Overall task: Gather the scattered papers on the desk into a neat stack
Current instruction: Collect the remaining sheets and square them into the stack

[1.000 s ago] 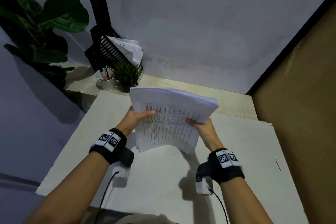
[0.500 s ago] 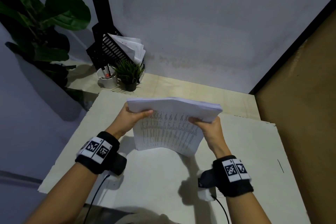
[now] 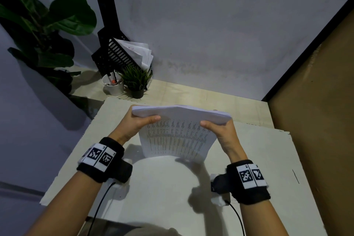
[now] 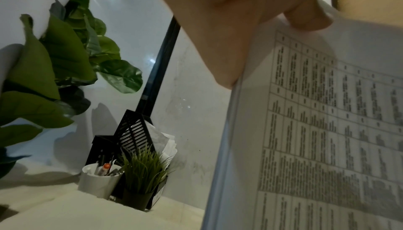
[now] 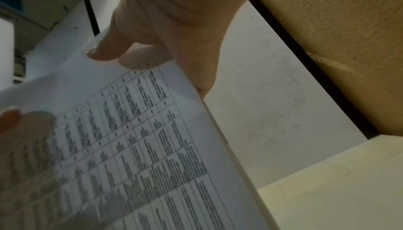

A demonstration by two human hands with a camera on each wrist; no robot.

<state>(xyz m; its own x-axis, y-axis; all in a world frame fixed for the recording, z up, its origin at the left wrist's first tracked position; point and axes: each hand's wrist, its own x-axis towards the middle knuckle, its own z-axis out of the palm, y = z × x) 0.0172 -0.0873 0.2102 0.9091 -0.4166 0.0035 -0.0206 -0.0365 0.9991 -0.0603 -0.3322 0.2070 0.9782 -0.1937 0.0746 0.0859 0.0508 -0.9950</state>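
Observation:
A thick stack of printed papers point(image 3: 178, 132) stands almost upright on its lower edge over the white desk board point(image 3: 157, 197), its printed tables facing me. My left hand point(image 3: 138, 122) grips the stack's upper left edge, thumb on the front sheet. My right hand point(image 3: 218, 126) grips the upper right edge the same way. In the left wrist view the thumb presses the printed sheet point(image 4: 327, 113). In the right wrist view the paper point(image 5: 130, 147) fills the lower left, pinched by the thumb. The fingers behind the stack are hidden.
At the back left stand a black file rack with papers point(image 3: 124, 53), a white pen cup point(image 3: 113, 85) and a small potted grass plant point(image 3: 137, 80). A large leafy plant point(image 3: 44, 25) fills the far left. A brown wall point(image 3: 316, 120) bounds the right.
Both hands have lowered the stack toward the desk and brought it closer to upright; the top edges look more even. The grip on both sides is unchanged.

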